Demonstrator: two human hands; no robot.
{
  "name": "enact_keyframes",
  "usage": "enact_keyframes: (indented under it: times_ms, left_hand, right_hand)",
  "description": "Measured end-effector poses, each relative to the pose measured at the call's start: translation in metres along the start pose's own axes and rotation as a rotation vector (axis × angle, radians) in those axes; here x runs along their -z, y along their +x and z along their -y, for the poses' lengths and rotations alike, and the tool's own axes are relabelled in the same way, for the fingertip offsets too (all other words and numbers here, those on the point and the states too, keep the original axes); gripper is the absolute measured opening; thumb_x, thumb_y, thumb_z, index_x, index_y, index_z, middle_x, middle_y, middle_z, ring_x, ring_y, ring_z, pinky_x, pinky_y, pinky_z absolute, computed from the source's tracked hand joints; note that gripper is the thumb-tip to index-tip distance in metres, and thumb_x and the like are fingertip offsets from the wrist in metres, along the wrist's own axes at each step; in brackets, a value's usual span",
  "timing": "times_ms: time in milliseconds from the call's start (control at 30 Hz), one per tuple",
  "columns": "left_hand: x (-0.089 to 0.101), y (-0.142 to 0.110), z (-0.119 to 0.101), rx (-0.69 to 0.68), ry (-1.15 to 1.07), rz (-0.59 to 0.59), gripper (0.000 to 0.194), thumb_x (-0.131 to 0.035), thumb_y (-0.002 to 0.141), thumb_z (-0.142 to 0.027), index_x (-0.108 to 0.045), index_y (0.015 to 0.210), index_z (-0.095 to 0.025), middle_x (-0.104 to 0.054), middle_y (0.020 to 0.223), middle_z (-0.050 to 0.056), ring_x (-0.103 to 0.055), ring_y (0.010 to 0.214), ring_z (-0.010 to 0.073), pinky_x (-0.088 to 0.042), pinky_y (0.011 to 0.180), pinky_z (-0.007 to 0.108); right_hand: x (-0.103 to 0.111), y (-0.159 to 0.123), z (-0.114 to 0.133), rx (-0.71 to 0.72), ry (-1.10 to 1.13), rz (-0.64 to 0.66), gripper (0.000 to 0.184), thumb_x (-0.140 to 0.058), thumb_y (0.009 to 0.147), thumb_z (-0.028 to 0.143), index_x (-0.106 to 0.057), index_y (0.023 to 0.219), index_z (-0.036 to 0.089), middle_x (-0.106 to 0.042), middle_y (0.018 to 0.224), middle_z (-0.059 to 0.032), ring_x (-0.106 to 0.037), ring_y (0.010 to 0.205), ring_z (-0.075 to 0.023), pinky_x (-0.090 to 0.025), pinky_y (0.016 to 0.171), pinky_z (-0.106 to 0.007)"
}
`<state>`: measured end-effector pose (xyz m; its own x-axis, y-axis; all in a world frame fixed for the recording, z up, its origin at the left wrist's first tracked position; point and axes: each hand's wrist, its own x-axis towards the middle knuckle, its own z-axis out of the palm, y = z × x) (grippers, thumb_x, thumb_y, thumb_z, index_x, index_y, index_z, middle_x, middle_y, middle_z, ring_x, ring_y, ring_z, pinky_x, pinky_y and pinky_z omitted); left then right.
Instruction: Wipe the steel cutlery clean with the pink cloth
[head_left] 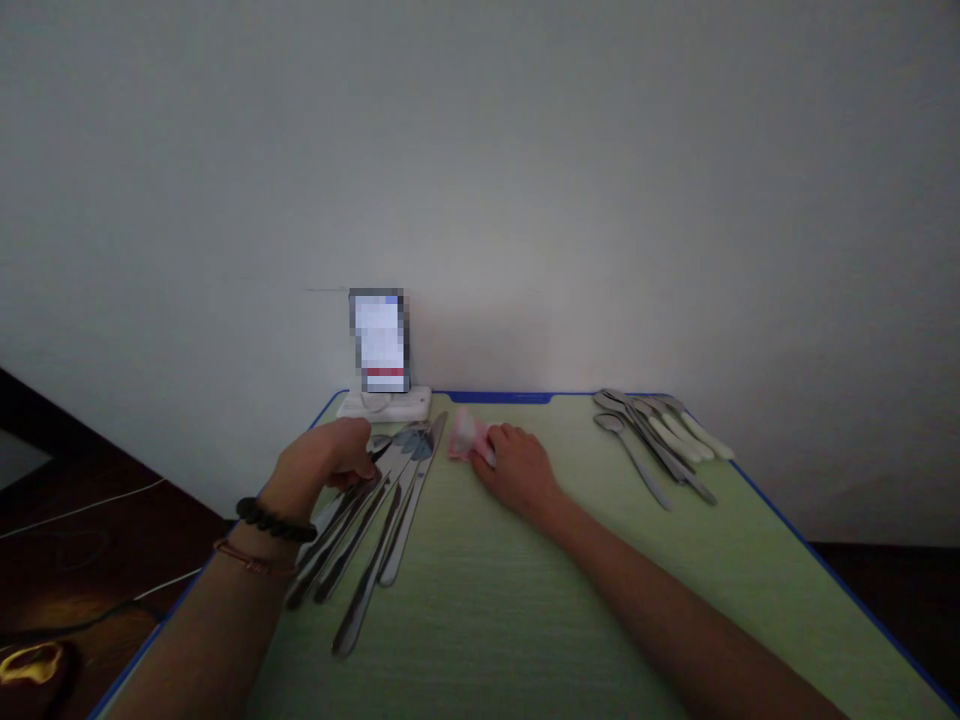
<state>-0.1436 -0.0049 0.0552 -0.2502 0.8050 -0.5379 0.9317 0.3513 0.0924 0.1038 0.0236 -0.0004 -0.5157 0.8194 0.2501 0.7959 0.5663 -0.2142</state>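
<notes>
My left hand [341, 452] is closed in a pinch at the upper left of a pile of metal cutlery [397, 495]. A piece of cutlery seems to be between its fingers, but its kind is hidden. Spoon heads show at the top of this pile, and a table knife [412, 520] lies along its right side. My right hand [521, 470] rests on the table with its fingers curled over a crumpled pink-and-white cloth [465, 435]. Part of the cloth sticks out to the left of the fingers.
A second group of cutlery [645, 435], spoons and white-handled pieces, lies at the table's back right. A lit phone [384, 340] stands on a white base [409, 404] at the back left. The green table [510, 620] has a blue edge and meets a pale wall. Cables [82, 508] cross the floor at left.
</notes>
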Motion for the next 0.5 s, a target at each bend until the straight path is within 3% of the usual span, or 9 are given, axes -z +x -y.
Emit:
enact_keyframes:
  times_ms: [133, 267, 400, 500]
  left_hand:
    - [0.005, -0.001, 0.001, 0.008, -0.030, 0.010, 0.021, -0.066, 0.060, -0.034, -0.059, 0.058, -0.014, -0.068, 0.072, 0.012, -0.064, 0.056, 0.0205, -0.052, 0.050, 0.029]
    - [0.009, -0.002, 0.006, 0.024, -0.018, -0.026, 0.031, -0.064, 0.060, -0.041, -0.064, 0.073, -0.013, -0.067, 0.096, 0.018, -0.066, 0.072, 0.0259, -0.053, 0.052, 0.030]
    - [0.005, -0.002, 0.007, 0.034, -0.001, 0.005, 0.020, -0.060, 0.063, -0.033, -0.065, 0.065, -0.014, -0.069, 0.081, 0.015, -0.066, 0.067, 0.0248, -0.052, 0.054, 0.030]
    - [0.000, 0.001, 0.005, 0.024, 0.029, -0.023, 0.017, -0.057, 0.063, -0.030, -0.063, 0.056, -0.015, -0.067, 0.068, 0.013, -0.065, 0.063, 0.0248, -0.051, 0.054, 0.031]
  right_hand:
    - [0.001, 0.003, -0.026, -0.069, -0.005, -0.055, 0.030, -0.047, 0.085, 0.040, -0.059, 0.095, 0.014, -0.057, 0.099, -0.0133, -0.054, 0.090, -0.0230, -0.040, 0.078, -0.033]
    - [-0.001, 0.002, -0.031, -0.076, -0.005, -0.086, 0.029, -0.048, 0.084, 0.040, -0.058, 0.093, 0.014, -0.056, 0.097, -0.0123, -0.053, 0.088, -0.0226, -0.040, 0.077, -0.033]
    - [-0.002, 0.000, -0.028, -0.060, 0.010, -0.139, 0.029, -0.049, 0.083, 0.038, -0.057, 0.097, 0.013, -0.055, 0.103, -0.0146, -0.050, 0.096, -0.0256, -0.040, 0.081, -0.036]
    - [-0.002, -0.002, -0.028, -0.009, 0.065, -0.234, 0.044, -0.054, 0.080, 0.038, -0.051, 0.115, 0.011, -0.048, 0.122, -0.0186, -0.042, 0.113, -0.0288, -0.036, 0.093, -0.041]
